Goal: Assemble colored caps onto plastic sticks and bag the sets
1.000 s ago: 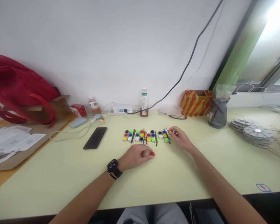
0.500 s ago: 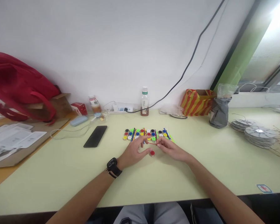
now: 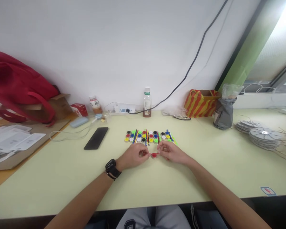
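Note:
My left hand (image 3: 135,156), with a black watch (image 3: 112,168) on its wrist, is closed in a pinch at the left end of a thin red stick (image 3: 157,153). Opposite it, the fingers of my right hand (image 3: 172,152) pinch the stick's right end. Between my fingertips, a small round red disc (image 3: 153,155) with a clear rim lies on the table, and the stick runs across it. Just beyond my hands are several coloured discs (image 3: 139,140) in rows, in black, red, yellow, blue, white and green. Coloured sticks (image 3: 146,136) lie between the groups of discs.
A black phone (image 3: 96,138) lies to the left on the pale table (image 3: 133,187). Against the wall stand a drink bottle (image 3: 147,103), a power strip (image 3: 126,109) and a striped bag (image 3: 200,105). Stacked grey discs (image 3: 265,137) are at the right, a red backpack (image 3: 21,82) at the left.
The red stick has come down and toward me onto the red disc. My left hand has drawn back and closed its fingers on the stick's left end.

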`<state>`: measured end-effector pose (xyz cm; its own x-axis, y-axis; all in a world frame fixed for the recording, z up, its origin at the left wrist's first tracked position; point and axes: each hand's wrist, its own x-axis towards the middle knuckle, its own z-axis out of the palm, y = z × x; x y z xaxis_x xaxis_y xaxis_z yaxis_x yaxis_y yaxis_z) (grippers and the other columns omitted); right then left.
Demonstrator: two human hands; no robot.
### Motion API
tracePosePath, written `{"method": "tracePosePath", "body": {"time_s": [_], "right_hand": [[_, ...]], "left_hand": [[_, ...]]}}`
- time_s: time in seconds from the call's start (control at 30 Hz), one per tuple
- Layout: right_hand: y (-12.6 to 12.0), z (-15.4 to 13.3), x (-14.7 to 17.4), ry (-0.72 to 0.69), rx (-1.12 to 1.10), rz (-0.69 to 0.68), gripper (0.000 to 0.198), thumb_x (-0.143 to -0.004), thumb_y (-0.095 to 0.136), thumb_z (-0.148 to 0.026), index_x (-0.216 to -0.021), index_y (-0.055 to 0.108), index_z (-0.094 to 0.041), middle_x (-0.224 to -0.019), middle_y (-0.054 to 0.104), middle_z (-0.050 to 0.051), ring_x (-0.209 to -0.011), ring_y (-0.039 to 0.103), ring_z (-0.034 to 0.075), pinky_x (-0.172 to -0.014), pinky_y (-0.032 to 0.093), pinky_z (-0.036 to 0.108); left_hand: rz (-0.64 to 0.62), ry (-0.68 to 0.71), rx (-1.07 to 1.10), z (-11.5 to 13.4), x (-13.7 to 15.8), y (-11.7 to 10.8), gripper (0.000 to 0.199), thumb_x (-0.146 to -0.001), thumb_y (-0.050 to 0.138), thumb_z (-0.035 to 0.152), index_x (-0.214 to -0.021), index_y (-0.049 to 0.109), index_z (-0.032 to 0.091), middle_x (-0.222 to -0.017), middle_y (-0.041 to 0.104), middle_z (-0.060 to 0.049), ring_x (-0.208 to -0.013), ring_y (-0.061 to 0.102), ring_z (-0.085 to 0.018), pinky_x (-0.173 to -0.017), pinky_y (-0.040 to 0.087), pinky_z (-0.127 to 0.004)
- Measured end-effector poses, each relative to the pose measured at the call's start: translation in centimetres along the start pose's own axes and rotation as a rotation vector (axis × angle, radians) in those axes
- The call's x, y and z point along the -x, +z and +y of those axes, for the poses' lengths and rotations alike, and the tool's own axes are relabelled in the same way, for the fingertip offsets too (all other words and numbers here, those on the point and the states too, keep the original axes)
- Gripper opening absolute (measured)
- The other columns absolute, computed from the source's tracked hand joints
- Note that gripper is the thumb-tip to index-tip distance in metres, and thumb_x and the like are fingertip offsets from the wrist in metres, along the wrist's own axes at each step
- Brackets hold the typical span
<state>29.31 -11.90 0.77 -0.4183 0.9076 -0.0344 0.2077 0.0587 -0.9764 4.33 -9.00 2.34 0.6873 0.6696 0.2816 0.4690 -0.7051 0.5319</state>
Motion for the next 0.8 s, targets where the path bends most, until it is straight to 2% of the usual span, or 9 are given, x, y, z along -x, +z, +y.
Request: {"method": "tracePosePath", "body": {"time_s": [0.07, 0.13, 0.2, 0.3, 0.5, 0.6, 0.7, 0.8], "right_hand": [[0.1, 0.1, -0.2, -0.001, 0.017, 0.02, 0.032, -0.089, 0.068, -0.05, -0.096, 0.056, -0.022, -0.071, 0.052, -0.005, -0.048, 0.044, 0.009, -0.044, 0.035, 0.024], [0.2, 0.1, -0.4, -0.028, 0.041, 0.059, 0.031, -0.089, 0.068, -0.049, -0.094, 0.057, -0.021, -0.073, 0.054, -0.004, -0.051, 0.044, 0.009, -0.046, 0.034, 0.024], [0.3, 0.2, -0.5, -0.075, 0.066, 0.089, 0.028, -0.089, 0.068, -0.047, -0.091, 0.058, -0.02, -0.075, 0.055, -0.003, -0.055, 0.044, 0.01, -0.05, 0.035, 0.024], [0.3, 0.3, -0.6, -0.115, 0.095, 0.089, 0.022, -0.09, 0.066, -0.041, -0.089, 0.059, -0.02, -0.078, 0.056, -0.002, -0.061, 0.046, 0.011, -0.056, 0.037, 0.025], [0.2, 0.3, -0.5, -0.104, 0.178, 0.093, 0.015, -0.091, 0.062, -0.034, -0.087, 0.06, -0.02, -0.077, 0.057, -0.002, -0.063, 0.046, 0.012, -0.059, 0.036, 0.027], [0.3, 0.1, 0.1, -0.104, 0.241, 0.108, 0.017, -0.092, 0.061, -0.036, -0.095, 0.063, -0.019, -0.079, 0.059, 0.0, -0.062, 0.046, 0.012, -0.059, 0.038, 0.027], [0.5, -0.1, 1.1, -0.088, 0.251, 0.143, 0.031, -0.093, 0.061, -0.042, -0.115, 0.064, -0.019, -0.086, 0.058, 0.001, -0.061, 0.047, 0.012, -0.058, 0.039, 0.028], [0.9, -0.2, 2.0, -0.046, 0.241, 0.225, 0.042, -0.095, 0.057, -0.05, -0.125, 0.062, -0.02, -0.09, 0.056, 0.001, -0.059, 0.045, 0.012, -0.058, 0.04, 0.028]], "left_hand": [[0.035, 0.013, -0.014, 0.1, 0.0, -0.1, 0.008, -0.09, 0.064, 0.023, -0.089, 0.071, 0.021, -0.082, 0.071, -0.002, -0.072, 0.062, -0.016, -0.069, 0.046, -0.029], [0.06, 0.057, -0.007, 0.4, 0.0, -0.1, 0.017, -0.093, 0.061, 0.022, -0.106, 0.072, 0.024, -0.099, 0.075, -0.004, -0.086, 0.066, -0.019, -0.08, 0.049, -0.032], [0.042, 0.13, -0.004, 0.7, -0.1, 0.0, 0.024, -0.097, 0.057, 0.022, -0.116, 0.071, 0.028, -0.109, 0.075, -0.004, -0.097, 0.067, -0.021, -0.089, 0.049, -0.035], [0.002, 0.186, -0.043, 1.1, -0.3, 0.4, 0.023, -0.099, 0.056, 0.024, -0.114, 0.072, 0.029, -0.108, 0.076, -0.003, -0.101, 0.067, -0.022, -0.094, 0.048, -0.039], [-0.004, 0.141, -0.088, 1.4, -0.1, 1.0, 0.013, -0.088, 0.067, 0.021, -0.099, 0.071, 0.026, -0.111, 0.074, -0.003, -0.104, 0.064, -0.025, -0.093, 0.049, -0.04], [0.01, 0.127, -0.08, 1.5, 0.2, 1.1, 0.013, -0.087, 0.069, 0.024, -0.099, 0.072, 0.027, -0.114, 0.072, -0.003, -0.108, 0.064, -0.026, -0.097, 0.048, -0.042], [0.088, 0.092, -0.004, 1.1, 0.3, 1.0, 0.019, -0.09, 0.07, 0.032, -0.109, 0.071, 0.028, -0.126, 0.067, -0.005, -0.118, 0.061, -0.027, -0.106, 0.046, -0.044], [0.274, -0.015, 0.088, 0.2, -0.1, 0.7, 0.024, -0.098, 0.061, 0.034, -0.12, 0.066, 0.028, -0.124, 0.068, -0.006, -0.119, 0.059, -0.025, -0.107, 0.045, -0.045]]}}
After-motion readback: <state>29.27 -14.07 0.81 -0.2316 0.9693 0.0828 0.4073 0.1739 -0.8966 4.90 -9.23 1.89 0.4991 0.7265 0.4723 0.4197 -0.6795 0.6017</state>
